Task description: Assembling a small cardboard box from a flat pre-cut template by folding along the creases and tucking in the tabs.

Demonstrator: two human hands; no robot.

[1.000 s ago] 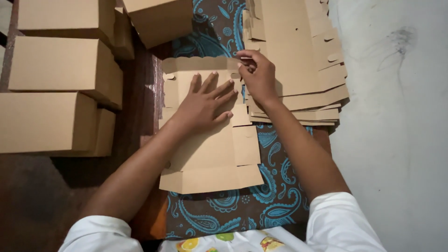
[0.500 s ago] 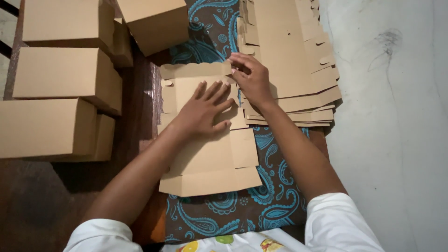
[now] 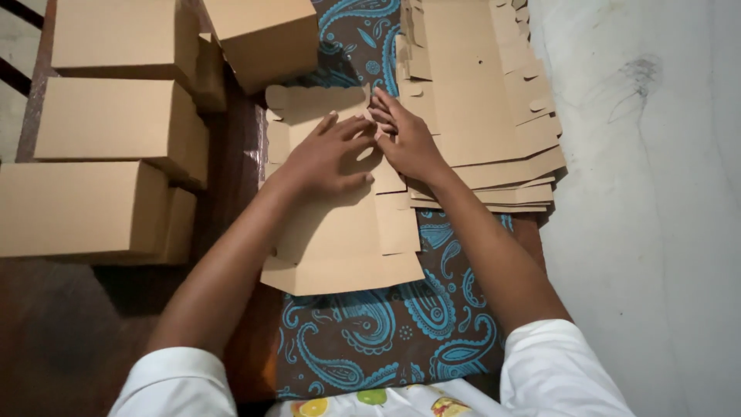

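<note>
A flat, unfolded brown cardboard box blank (image 3: 347, 239) lies on a blue paisley cloth (image 3: 370, 340) in front of me. My left hand (image 3: 328, 154) rests palm down on the blank's upper half, fingers spread. My right hand (image 3: 405, 139) presses on the blank's right side flap, its fingertips meeting those of the left hand. Neither hand grips anything; both lie flat on the cardboard.
A thick stack of flat cardboard blanks (image 3: 478, 93) lies to the right, partly under my right wrist. Several assembled brown boxes (image 3: 108, 123) are piled at the left, and one more box (image 3: 266, 38) stands at the top. A pale floor (image 3: 656, 193) runs along the right.
My right hand has slid from the blank's top right corner down and left to meet the left hand. The left hand stays flat on the cardboard.
</note>
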